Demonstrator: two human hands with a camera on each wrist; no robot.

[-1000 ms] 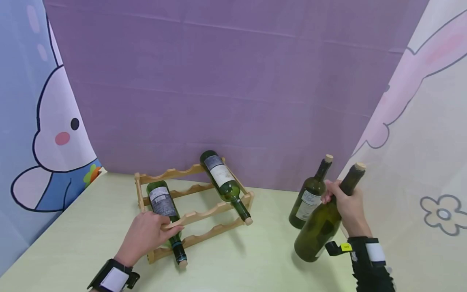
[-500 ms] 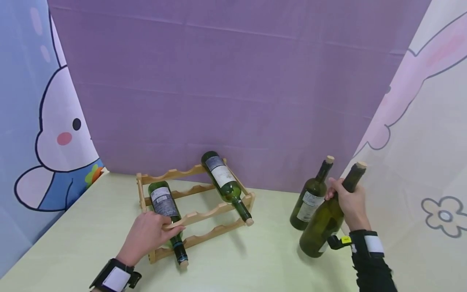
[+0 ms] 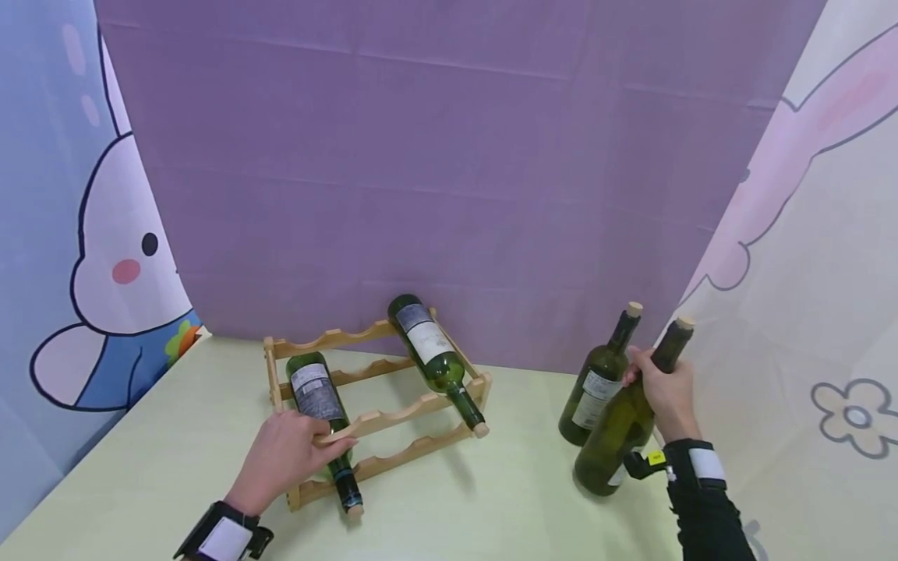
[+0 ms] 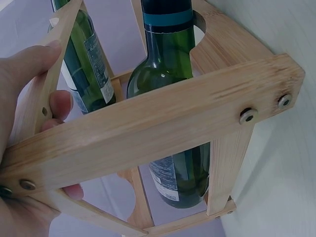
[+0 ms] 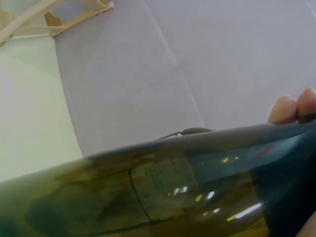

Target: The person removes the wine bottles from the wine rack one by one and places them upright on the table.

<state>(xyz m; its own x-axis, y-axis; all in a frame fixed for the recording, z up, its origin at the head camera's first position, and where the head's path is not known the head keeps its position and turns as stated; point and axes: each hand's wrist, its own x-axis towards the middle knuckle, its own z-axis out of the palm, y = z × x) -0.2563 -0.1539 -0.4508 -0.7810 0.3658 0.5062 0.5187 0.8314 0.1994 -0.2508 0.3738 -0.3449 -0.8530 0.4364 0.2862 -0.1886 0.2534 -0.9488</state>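
The left hand [image 3: 289, 452] grips the wine rack [image 3: 403, 415]. Right of the wine rack, the right hand [image 3: 670, 399] curls round a wine bottle [image 3: 616, 436], nearly upright, neck pointing up.

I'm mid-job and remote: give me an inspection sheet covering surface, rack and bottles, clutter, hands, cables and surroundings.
Surface: pale table, soft shadows on it.
Job's things: wooden rack holds a left rack bottle and a right rack bottle, both corked, necks toward the person; standing bottle behind the held bottle, whose base contact is unclear.
Clutter: nothing seen.
Hands: left hand grips the rack's near left corner; right hand grips the held bottle near its neck.
Cables: nothing seen.
Surroundings: purple backdrop behind; printed left panel and printed right panel.
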